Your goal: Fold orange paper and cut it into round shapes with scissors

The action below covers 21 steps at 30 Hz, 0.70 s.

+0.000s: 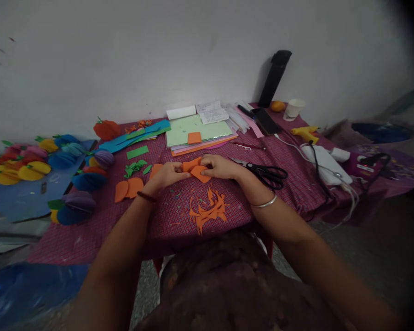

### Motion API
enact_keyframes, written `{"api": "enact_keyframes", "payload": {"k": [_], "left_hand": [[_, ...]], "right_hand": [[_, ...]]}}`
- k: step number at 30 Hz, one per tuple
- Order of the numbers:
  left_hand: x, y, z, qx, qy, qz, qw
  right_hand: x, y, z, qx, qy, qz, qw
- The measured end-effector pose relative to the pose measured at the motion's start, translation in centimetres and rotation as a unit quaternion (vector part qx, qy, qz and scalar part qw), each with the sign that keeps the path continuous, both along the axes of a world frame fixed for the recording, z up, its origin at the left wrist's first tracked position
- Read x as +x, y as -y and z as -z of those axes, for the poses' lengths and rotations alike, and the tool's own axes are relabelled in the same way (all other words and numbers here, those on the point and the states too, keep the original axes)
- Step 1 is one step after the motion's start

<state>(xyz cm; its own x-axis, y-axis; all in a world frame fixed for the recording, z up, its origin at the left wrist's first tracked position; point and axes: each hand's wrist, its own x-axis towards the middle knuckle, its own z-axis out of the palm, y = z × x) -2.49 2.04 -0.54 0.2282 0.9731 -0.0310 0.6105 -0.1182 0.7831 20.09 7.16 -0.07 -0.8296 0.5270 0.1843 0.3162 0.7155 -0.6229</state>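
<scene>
Between my two hands are pieces of orange paper [200, 174], folded or overlapping. My right hand [218, 166] pinches them from the right with thumb and fingers. On the other side my left hand [171, 174] is closed, its fingertips at the left edge of the paper. Partly behind my left hand lies another orange piece [155, 170]. Rounded orange cutouts [129, 189] rest to the left of it. Just below my hands is a heap of orange paper scraps [209, 210]. Black-handled scissors [267, 174] lie beside my right wrist.
Finished paper fruits [77, 207] crowd the left side. Green paper leaves [135, 168] lie near a blue paper strip [134, 135]. Coloured sheets [196, 133] are stacked at the back. A phone [265, 121], paper cup [294, 110], black bottle [275, 79], yellow glue gun [305, 134] and cables stand or lie right.
</scene>
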Motion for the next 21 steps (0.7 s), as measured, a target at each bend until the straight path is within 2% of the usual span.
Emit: {"api": "enact_keyframes", "payload": {"k": [2, 6, 11, 15, 17, 21], "left_hand": [[0.46, 0.24, -0.14, 0.027, 0.011, -0.014, 0.999], [1.02, 0.40, -0.23, 0.102, 0.041, -0.047, 0.993], [0.44, 0.08, 0.36, 0.057, -0.011, -0.029, 0.998], [0.50, 0.00, 0.64, 0.042, 0.009, -0.030, 0.999], [0.76, 0.02, 0.58, 0.059, 0.023, -0.048, 0.997], [1.15, -0.06, 0.58, 0.110, 0.049, -0.079, 0.990]], "right_hand": [[-0.12, 0.17, -0.04, 0.002, -0.020, -0.008, 1.000], [-0.46, 0.17, 0.12, 0.024, -0.053, 0.034, 0.998], [-0.30, -0.20, 0.45, 0.016, -0.010, 0.047, 0.999], [-0.22, -0.19, 0.34, 0.018, 0.007, 0.019, 1.000], [-0.33, -0.13, 0.24, 0.028, 0.004, 0.019, 0.999], [-0.65, -0.01, 0.12, 0.064, -0.038, 0.064, 0.995]]}}
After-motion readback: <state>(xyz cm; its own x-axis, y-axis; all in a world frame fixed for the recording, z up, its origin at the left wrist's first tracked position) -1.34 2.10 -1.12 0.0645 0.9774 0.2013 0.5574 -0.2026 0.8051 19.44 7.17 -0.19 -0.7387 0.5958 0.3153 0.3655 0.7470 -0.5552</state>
